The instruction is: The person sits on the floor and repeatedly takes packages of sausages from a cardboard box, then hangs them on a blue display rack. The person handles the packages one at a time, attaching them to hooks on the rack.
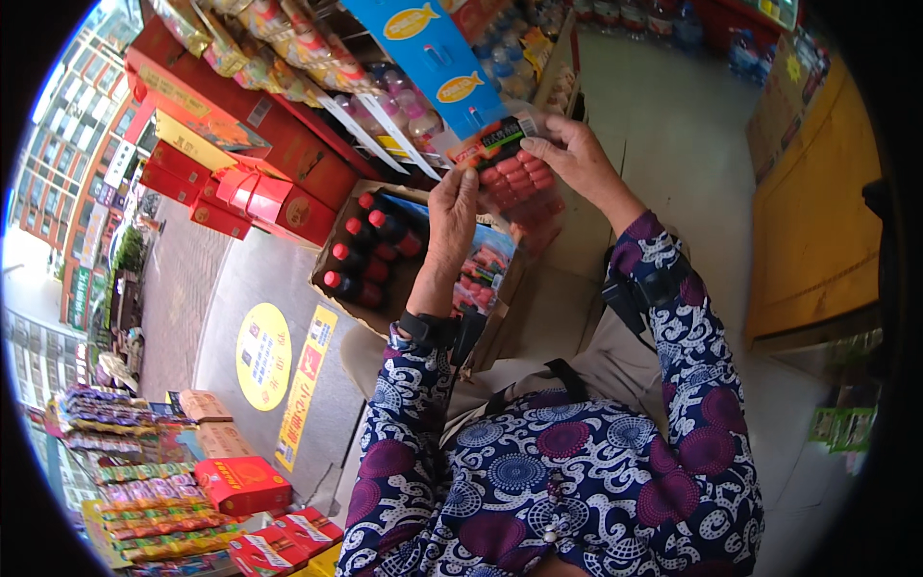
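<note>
Between my two hands hangs a clear plastic pack of small red sausages [515, 177] with a printed header; another red pack seems to hang below it, though plastic glare blurs this. My left hand [456, 209] pinches the pack's left edge between thumb and fingers. At its upper right corner, my right hand [573, 155] grips the plastic. Below my left wrist stands an open cardboard box [425, 303]. Dark bottles with red caps [375, 241] fill its left part, and similar sausage packs [479, 278] lie in its right part, partly hidden by my left forearm.
A blue hanging card [433, 54] comes down just beyond my hands. Red gift boxes [267, 195] and racks of bagged snacks [288, 36] stand at the left. Snack packets [159, 498] fill a display at lower left. A yellow wooden panel [815, 209] rises at the right.
</note>
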`<action>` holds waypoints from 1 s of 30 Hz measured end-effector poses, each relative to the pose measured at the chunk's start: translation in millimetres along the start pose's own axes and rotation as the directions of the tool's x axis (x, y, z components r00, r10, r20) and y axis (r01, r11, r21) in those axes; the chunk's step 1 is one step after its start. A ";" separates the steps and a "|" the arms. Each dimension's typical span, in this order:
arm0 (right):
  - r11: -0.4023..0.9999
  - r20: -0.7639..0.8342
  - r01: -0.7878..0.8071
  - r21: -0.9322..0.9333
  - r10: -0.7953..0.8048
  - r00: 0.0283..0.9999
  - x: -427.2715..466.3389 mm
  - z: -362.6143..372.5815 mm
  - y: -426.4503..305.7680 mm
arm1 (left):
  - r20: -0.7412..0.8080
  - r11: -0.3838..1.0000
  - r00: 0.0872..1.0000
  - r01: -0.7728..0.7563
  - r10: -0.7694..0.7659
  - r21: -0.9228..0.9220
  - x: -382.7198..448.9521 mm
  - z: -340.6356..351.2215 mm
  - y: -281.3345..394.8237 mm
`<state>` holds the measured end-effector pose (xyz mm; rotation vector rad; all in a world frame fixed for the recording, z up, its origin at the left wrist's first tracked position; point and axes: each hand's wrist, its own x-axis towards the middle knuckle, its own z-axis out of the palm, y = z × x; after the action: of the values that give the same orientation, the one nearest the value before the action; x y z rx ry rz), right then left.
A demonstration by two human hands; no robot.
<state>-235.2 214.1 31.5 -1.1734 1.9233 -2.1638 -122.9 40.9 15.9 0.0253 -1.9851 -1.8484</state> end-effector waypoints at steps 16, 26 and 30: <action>0.899 -0.200 -0.427 -0.097 0.402 0.893 -89.2 -68.4 85.2 | -0.129 0.946 0.984 0.153 -0.120 0.287 -40.4 -100.9 -16.7; 0.846 -0.048 -0.430 -0.315 0.438 0.897 -95.3 -44.3 64.7 | 0.379 0.452 0.821 -0.169 -0.427 0.876 -25.9 -127.7 -129.6; 0.822 -0.068 -0.486 -0.296 0.489 0.869 -92.9 -43.3 58.9 | 0.374 0.439 0.842 -0.187 -0.389 0.879 -19.3 -122.0 -191.8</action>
<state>-218.0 280.6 -64.7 -0.5992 2.2939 -1.6329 -118.6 -90.8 -170.4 -0.0603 -3.2336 -0.5743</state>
